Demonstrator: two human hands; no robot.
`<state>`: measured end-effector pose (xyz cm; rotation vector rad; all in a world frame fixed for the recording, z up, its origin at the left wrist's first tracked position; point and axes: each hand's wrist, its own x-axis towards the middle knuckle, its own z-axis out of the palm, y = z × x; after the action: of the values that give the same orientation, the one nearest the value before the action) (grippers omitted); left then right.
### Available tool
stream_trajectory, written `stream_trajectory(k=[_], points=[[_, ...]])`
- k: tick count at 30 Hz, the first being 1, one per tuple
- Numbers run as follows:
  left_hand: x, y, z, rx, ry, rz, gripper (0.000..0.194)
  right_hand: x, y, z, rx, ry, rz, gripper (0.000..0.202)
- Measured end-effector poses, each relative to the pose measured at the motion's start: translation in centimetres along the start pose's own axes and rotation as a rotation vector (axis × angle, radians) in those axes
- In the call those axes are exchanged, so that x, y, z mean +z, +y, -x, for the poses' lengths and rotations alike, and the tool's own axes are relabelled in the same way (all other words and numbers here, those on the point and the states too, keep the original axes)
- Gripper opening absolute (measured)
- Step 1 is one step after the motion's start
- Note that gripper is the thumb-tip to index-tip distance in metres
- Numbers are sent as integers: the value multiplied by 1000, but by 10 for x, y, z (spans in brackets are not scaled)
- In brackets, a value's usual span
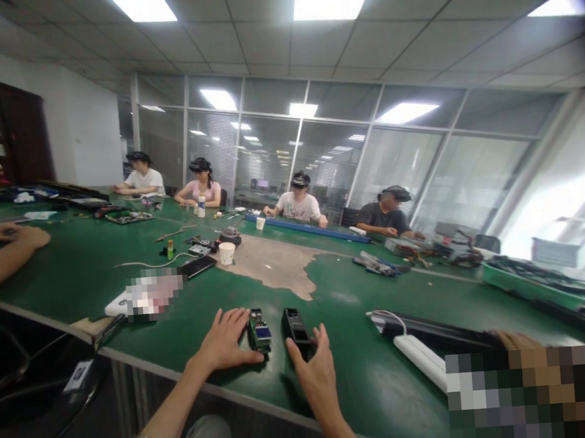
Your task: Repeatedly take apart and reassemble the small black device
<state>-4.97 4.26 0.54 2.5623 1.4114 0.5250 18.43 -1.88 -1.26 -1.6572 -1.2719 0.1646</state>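
A small green circuit board (pixel 259 333) with a little screen lies on the green table in front of me. My left hand (pixel 227 340) rests at its left side, fingers spread, fingertips by its upper end and thumb near its lower end. To the right of the board is a black plastic housing (pixel 295 325) with openings in its face. My right hand (pixel 313 362) holds the housing's lower part between thumb and fingers. A gap of bare table separates the board and the housing.
Behind stand a paper cup (pixel 226 253), a black phone-like slab (pixel 198 267) and a white box (pixel 115 305). Gloves (pixel 380 264) lie right of centre, a white strip (pixel 421 362) nearer right. A green tray (pixel 537 285) holds cables. Several people sit around; another person's arms (pixel 9 249) rest at left.
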Motion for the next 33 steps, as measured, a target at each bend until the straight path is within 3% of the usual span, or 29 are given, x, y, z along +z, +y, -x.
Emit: stream_trajectory(k=[7, 11, 18, 23, 27, 29, 33], points=[[5, -2, -2, 11, -1, -8, 110, -16, -3, -1, 234, 99, -363, 80], [9, -5, -3, 15, 8, -13, 109, -23, -9, 1, 286, 138, -409, 72], [8, -5, -3, 14, 14, -8, 108, -17, -3, 0, 219, 54, -294, 79], [4, -3, -2, 5, 15, -7, 109, -7, 2, 0, 96, 35, 9, 89], [4, -2, -3, 4, 9, -5, 112, -5, 1, 1, -103, 9, 203, 62], [4, -2, -3, 6, 10, -4, 111, -6, -3, 1, -107, 14, 213, 50], [4, -1, -3, 4, 18, 1, 108, -10, -22, 0, -22, 25, 55, 51]])
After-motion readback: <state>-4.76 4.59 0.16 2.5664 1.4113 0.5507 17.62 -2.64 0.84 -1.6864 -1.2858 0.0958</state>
